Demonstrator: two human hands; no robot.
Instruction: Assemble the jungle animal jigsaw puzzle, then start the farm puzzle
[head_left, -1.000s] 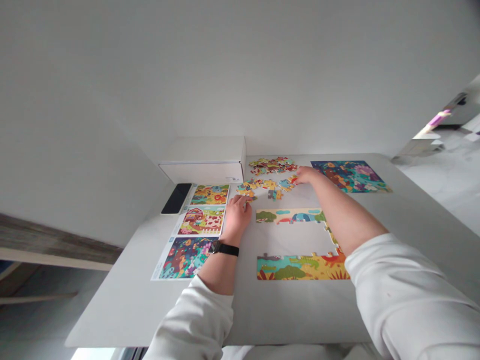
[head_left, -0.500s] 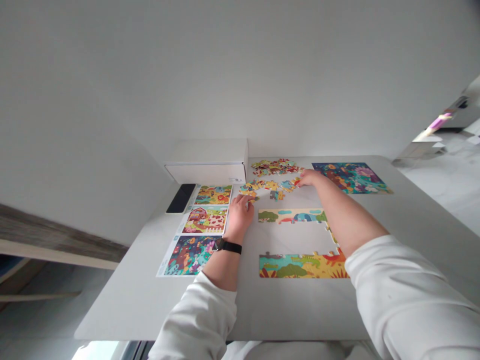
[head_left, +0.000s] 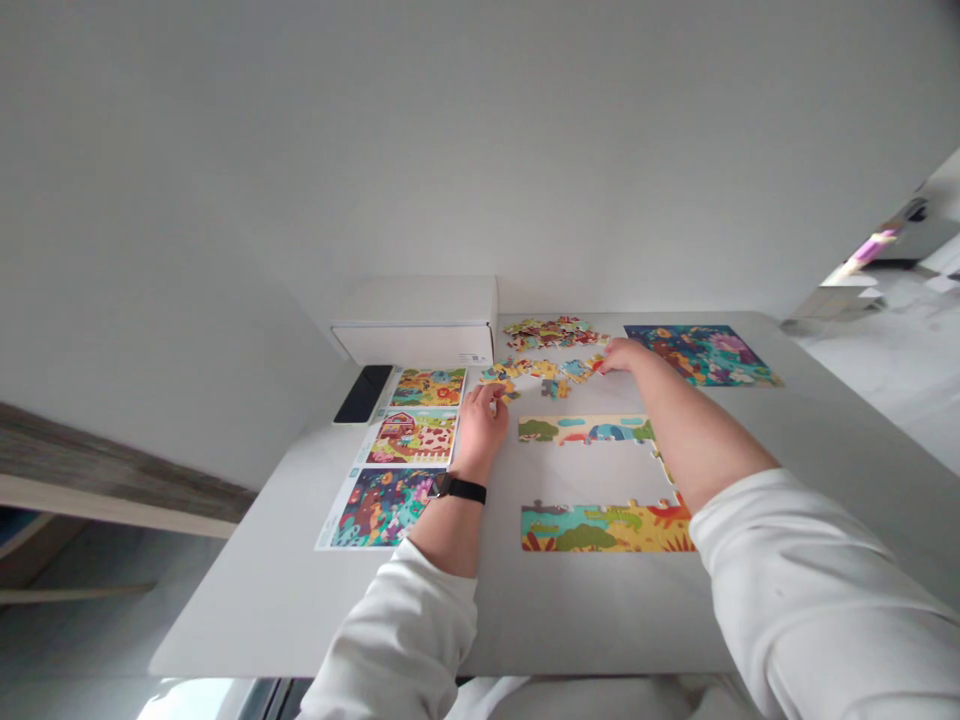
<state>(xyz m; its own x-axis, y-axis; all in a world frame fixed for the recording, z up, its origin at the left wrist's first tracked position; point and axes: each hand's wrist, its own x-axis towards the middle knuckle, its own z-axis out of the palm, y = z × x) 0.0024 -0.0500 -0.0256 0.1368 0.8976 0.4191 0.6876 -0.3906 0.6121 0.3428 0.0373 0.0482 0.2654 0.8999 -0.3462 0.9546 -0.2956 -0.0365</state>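
My left hand (head_left: 481, 425), a dark watch on its wrist, is at the left end of the loose puzzle pieces (head_left: 546, 368). Its thumb and fingers curl together around a small yellow puzzle piece (head_left: 494, 405), mostly hidden. Farther right, my right hand (head_left: 624, 355) pinches the edge of a red and yellow puzzle piece (head_left: 597, 364) lying at the row's right end. Nearer to me is a partly joined animal puzzle (head_left: 600, 530), with a top strip, a bottom strip and a right side around bare table. My right forearm covers part of its right side.
A heap of mixed pieces (head_left: 555, 332) lies by the wall. At the back right is a joined dark-blue puzzle (head_left: 701, 355). A white box (head_left: 416, 320), a black phone (head_left: 364, 394) and a sheet with three pictures (head_left: 412, 438) occupy the left of the table (head_left: 255, 610).
My left fingers have drawn up and curled more over the pieces at the left end. My right hand stays at the red and yellow piece, almost unmoved. The view has shifted slightly.
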